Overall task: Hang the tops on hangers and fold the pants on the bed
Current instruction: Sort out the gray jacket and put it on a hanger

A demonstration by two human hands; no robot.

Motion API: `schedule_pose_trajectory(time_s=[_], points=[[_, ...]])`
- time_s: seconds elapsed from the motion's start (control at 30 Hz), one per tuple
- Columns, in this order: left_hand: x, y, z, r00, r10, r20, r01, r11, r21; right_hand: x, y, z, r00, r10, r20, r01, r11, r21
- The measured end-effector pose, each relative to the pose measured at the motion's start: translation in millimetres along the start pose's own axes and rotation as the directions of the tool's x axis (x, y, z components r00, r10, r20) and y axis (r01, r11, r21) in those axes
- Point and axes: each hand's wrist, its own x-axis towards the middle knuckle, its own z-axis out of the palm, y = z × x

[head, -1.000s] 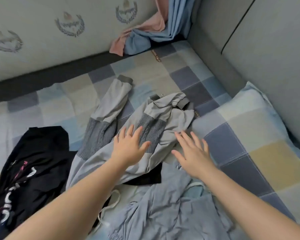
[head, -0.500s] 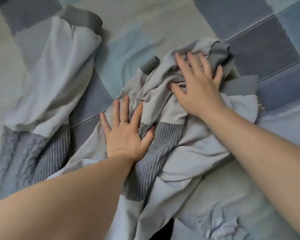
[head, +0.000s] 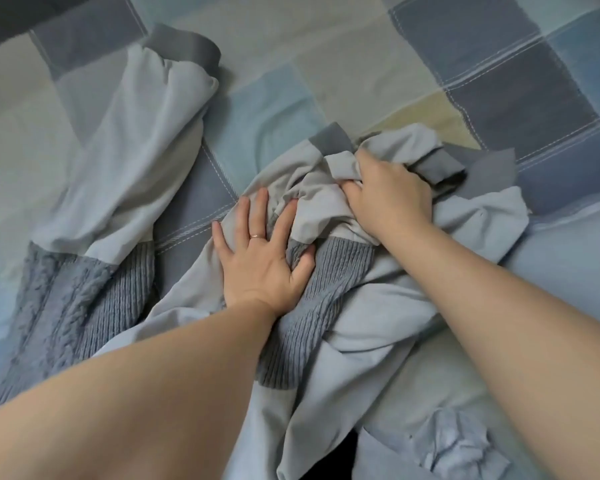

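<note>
L hand flat on grey top; R hand grips it

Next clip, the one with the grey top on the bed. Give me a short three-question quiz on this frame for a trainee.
1. True or false: the left hand lies flat, fingers spread, on the top.
2. The right hand is: A) open and flat on the top; B) gripping bunched fabric of the top; C) out of view.
3. Fill in: the ring is on the ____ hand.
Key: 1 true; 2 B; 3 left.
</note>
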Motion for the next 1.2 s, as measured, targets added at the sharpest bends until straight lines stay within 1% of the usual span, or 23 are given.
schedule_pose_trajectory(time_s=[0.1, 0.17, 0.23, 0.3, 0.37, 0.43, 0.5, 0.6, 0.67, 0.73, 0.77, 0.8, 0.83, 0.9, 1.0, 1.03, 1.1, 1.2], points=[[-1.8, 0.9, -2.5, 0.999, -0.03, -0.034, 0.03, 0.999, -0.023, -32.5, 0.6, 5.8, 0.997, 0.072, 0.003, -0.072, 0.996, 0.053], [-5.0, 2.5, -6.5, 0.996, -0.059, -0.065, 0.054, 0.996, -0.069, -60.7, 1.4, 7.1, 0.995, 0.094, 0.023, -0.096, 0.989, 0.112], [-12.0, 5.2, -14.3, 0.995, -0.059, -0.081, 0.043, 0.983, -0.18, -94.2, 3.3, 6.0, 0.994, 0.097, 0.058, -0.105, 0.981, 0.16], [-35.0, 6.1, -23.3, 0.997, -0.043, -0.061, 0.019, 0.938, -0.346, -130.9, 3.7, 1.4, 0.991, 0.088, 0.103, -0.105, 0.979, 0.177], [-77.5, 5.4, -33.2, 0.999, -0.039, 0.008, 0.038, 0.888, -0.459, -170.4, 2.5, -8.0, 0.984, 0.094, 0.151, -0.119, 0.978, 0.171], [-133.2, 3.9, -49.5, 0.988, -0.096, 0.117, 0.142, 0.86, -0.491, -216.6, -2.7, -19.7, 0.97, 0.099, 0.221, -0.138, 0.976, 0.166], [-190.1, 1.8, -70.4, 0.963, -0.124, 0.24, 0.238, 0.81, -0.537, -268.0, -10.8, -31.1, 0.96, 0.073, 0.272, -0.136, 0.966, 0.218], [-265.1, -1.8, -107.5, 0.926, -0.128, 0.355, 0.324, 0.75, -0.576, -343.3, -25.6, -54.8, 0.954, 0.031, 0.299, -0.128, 0.942, 0.311], [-311.0, -4.3, -136.8, 0.89, -0.175, 0.422, 0.424, 0.661, -0.62, -386.6, -35.5, -77.1, 0.944, 0.022, 0.331, -0.143, 0.927, 0.347], [-354.6, -8.9, -165.7, 0.853, -0.207, 0.479, 0.511, 0.518, -0.686, -425.5, -46.3, -102.1, 0.931, 0.016, 0.364, -0.162, 0.913, 0.376], [-373.5, -12.8, -179.7, 0.843, -0.213, 0.493, 0.532, 0.465, -0.708, -443.2, -52.6, -115.0, 0.925, 0.014, 0.38, -0.176, 0.902, 0.395], [-391.1, -16.6, -194.1, 0.834, -0.218, 0.507, 0.547, 0.447, -0.707, -459.7, -58.8, -126.9, 0.919, 0.008, 0.393, -0.186, 0.89, 0.416], [-407.5, -21.7, -207.3, 0.824, -0.217, 0.523, 0.56, 0.45, -0.696, -475.1, -66.3, -139.4, 0.913, 0.0, 0.408, -0.193, 0.881, 0.432], [-436.0, -33.0, -235.3, 0.824, -0.188, 0.534, 0.549, 0.494, -0.674, -500.4, -85.5, -165.5, 0.904, -0.033, 0.425, -0.18, 0.874, 0.451], [-474.7, -46.5, -277.6, 0.861, -0.153, 0.485, 0.465, 0.625, -0.628, -533.9, -121.3, -203.3, 0.913, -0.075, 0.402, -0.14, 0.866, 0.481], [-486.1, -51.1, -290.4, 0.88, -0.152, 0.45, 0.434, 0.645, -0.629, -545.2, -134.7, -215.3, 0.918, -0.081, 0.389, -0.127, 0.868, 0.48], [-506.6, -60.2, -322.6, 0.901, -0.168, 0.4, 0.413, 0.616, -0.671, -569.7, -163.2, -236.2, 0.926, -0.084, 0.367, -0.108, 0.874, 0.475], [-531.8, -80.6, -367.5, 0.934, -0.148, 0.325, 0.349, 0.569, -0.745, -614.8, -209.5, -259.0, 0.934, -0.05, 0.355, -0.126, 0.882, 0.454]])
